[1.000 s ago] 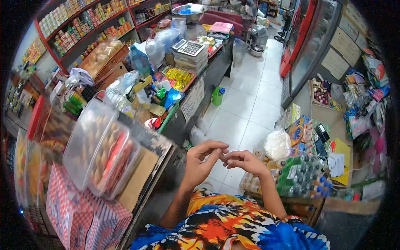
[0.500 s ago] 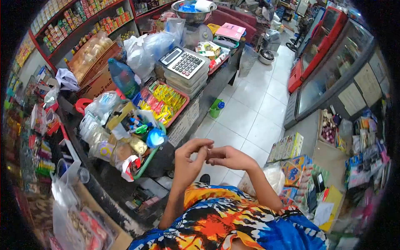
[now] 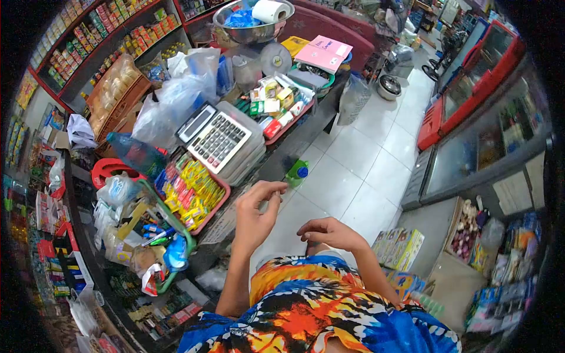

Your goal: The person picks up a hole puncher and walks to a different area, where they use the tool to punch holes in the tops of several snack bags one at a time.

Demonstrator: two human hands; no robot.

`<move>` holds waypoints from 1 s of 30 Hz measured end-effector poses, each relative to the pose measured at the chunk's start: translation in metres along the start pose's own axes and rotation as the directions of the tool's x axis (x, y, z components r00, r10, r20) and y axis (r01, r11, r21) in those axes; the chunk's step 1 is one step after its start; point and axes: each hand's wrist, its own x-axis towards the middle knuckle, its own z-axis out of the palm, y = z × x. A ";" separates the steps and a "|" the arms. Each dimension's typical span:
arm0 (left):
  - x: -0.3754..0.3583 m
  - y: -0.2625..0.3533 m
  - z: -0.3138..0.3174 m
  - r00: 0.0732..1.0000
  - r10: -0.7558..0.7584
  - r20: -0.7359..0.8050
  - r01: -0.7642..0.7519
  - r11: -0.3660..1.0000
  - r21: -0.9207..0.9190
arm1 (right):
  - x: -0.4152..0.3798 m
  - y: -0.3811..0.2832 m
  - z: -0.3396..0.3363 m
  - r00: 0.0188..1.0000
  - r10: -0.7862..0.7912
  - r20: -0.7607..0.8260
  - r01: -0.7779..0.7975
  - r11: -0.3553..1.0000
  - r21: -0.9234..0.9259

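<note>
My left hand (image 3: 258, 210) is raised in front of my body, beside the front edge of the counter. Its fingers are loosely bent, the thumb stands a little apart from them, and I see nothing held. Lower and to the right, my right hand (image 3: 333, 233) hangs above the floor with loosely curved fingers and no object in it. The hands are apart from each other. Nearest to the left hand on the counter are a red tray of yellow sachets (image 3: 189, 199) and a calculator (image 3: 219, 141) resting on stacked plastic containers (image 3: 250, 157).
A green basket (image 3: 188, 244) of pens and small goods stands on the counter, near a blue plastic bottle (image 3: 132, 154). A green container with a blue lid (image 3: 297, 172) is on the tiled floor (image 3: 335, 182). Glass-fronted red coolers (image 3: 453, 106) line the right side.
My hands, fingertips together before, have separated; the right one is lower. The view has turned, shifting the counter goods leftward.
</note>
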 end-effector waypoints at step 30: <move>0.329 -0.128 0.088 0.940 -0.313 -0.138 0.205 0.838 -0.505 | 0.286 -0.175 -0.326 0.986 -0.155 0.061 0.148 0.984 0.100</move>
